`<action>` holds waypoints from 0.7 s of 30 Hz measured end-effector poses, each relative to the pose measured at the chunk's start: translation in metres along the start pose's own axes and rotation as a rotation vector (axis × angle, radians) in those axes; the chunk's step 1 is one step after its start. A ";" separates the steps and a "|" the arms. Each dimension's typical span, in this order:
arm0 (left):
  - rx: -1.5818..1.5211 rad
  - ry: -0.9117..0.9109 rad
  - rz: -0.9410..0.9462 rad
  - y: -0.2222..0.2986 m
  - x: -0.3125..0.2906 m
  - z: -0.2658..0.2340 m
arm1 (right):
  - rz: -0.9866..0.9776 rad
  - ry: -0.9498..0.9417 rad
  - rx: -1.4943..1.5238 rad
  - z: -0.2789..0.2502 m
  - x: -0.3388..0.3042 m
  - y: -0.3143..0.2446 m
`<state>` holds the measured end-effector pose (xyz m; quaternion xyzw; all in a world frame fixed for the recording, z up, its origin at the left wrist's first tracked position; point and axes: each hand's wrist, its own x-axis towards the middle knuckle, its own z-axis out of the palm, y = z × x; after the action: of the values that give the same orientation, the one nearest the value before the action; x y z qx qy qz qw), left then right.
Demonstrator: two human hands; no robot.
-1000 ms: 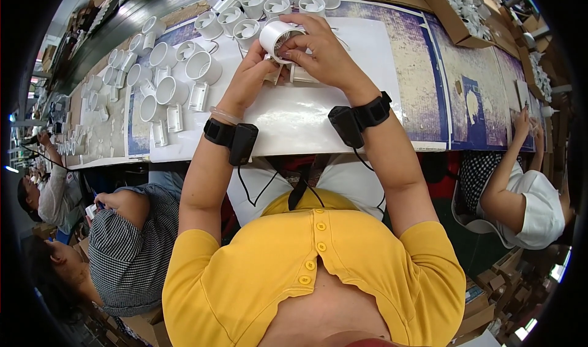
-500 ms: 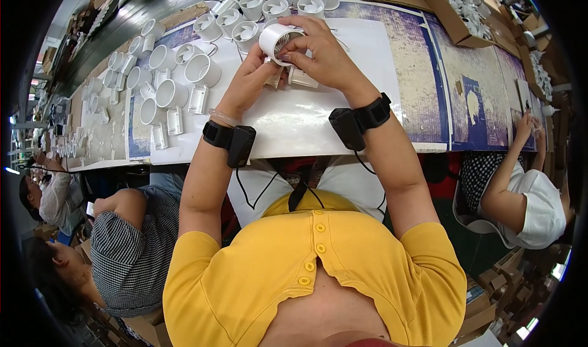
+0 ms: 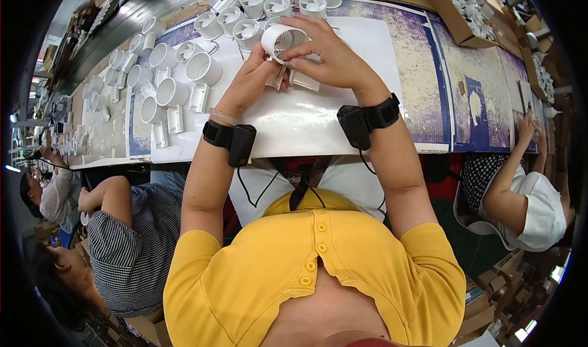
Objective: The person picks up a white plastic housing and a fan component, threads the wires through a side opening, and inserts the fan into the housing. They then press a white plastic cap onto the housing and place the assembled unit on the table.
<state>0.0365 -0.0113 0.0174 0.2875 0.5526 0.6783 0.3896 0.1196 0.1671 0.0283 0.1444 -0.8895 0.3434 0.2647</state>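
A white plastic cylindrical housing (image 3: 274, 45) with a slatted grille inside is held up over the white sheet, its open end tilted toward me. My left hand (image 3: 252, 80) is closed around its left and lower side. My right hand (image 3: 334, 56) grips the right side, with fingers over the top and others at the lower rim. Under the housing, a small white plastic part (image 3: 275, 79) hangs by the left fingers; whether it is joined to the housing I cannot tell. A white rectangular piece (image 3: 304, 80) lies just below my right hand.
White housings with fan blades (image 3: 247, 31) crowd the far side. Empty white housings (image 3: 171, 92) and small rectangular pieces (image 3: 198, 98) stand at the left. A cardboard box (image 3: 453, 22) of white parts sits far right. People work on both sides.
My right hand has drawn slightly right, its fingers moving from inside the opening toward the rim. The housing shows more of its inner grille. A person at the left has raised an arm.
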 end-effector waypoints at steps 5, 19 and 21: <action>-0.056 0.013 -0.014 0.008 -0.004 0.005 | 0.027 -0.046 0.028 -0.002 0.000 -0.002; -0.030 -0.067 -0.008 -0.003 -0.001 -0.009 | 0.131 -0.032 0.101 0.000 0.001 -0.003; -0.045 -0.068 0.000 -0.004 0.000 -0.009 | 0.135 -0.029 0.087 0.000 0.001 -0.005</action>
<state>0.0299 -0.0162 0.0119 0.3014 0.5235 0.6806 0.4146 0.1212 0.1640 0.0316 0.1005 -0.8852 0.3965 0.2217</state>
